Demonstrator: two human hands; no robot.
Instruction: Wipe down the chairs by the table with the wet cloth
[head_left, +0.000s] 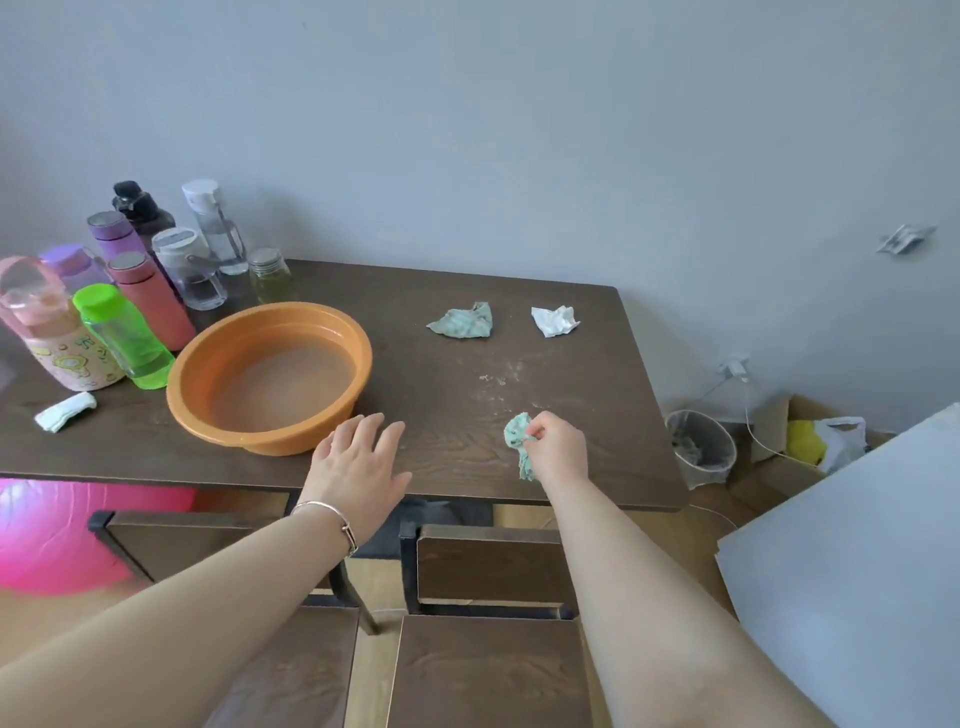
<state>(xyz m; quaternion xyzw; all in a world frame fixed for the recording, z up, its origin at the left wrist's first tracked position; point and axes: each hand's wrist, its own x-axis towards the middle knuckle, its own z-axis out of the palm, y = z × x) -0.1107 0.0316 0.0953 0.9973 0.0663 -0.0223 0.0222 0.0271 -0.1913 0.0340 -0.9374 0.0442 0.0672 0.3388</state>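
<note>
My right hand (556, 447) pinches a small crumpled green cloth (519, 441) just above the dark wooden table (447, 395), near its front right. My left hand (361, 460) hovers open, fingers spread, over the table's front edge beside an orange basin (270, 379) holding water. A second green cloth (462, 321) lies farther back on the table. Two dark wooden chairs stand pushed in below me, one on the left (291, 670) and one on the right (488, 670), their backs under the table edge.
Several bottles (130, 291) crowd the table's back left. A crumpled white tissue (555, 321) and a folded white cloth (66, 411) lie on the table. A pink ball (62, 535) sits at left; a bin (701, 447), boxes and a grey board (857, 551) at right.
</note>
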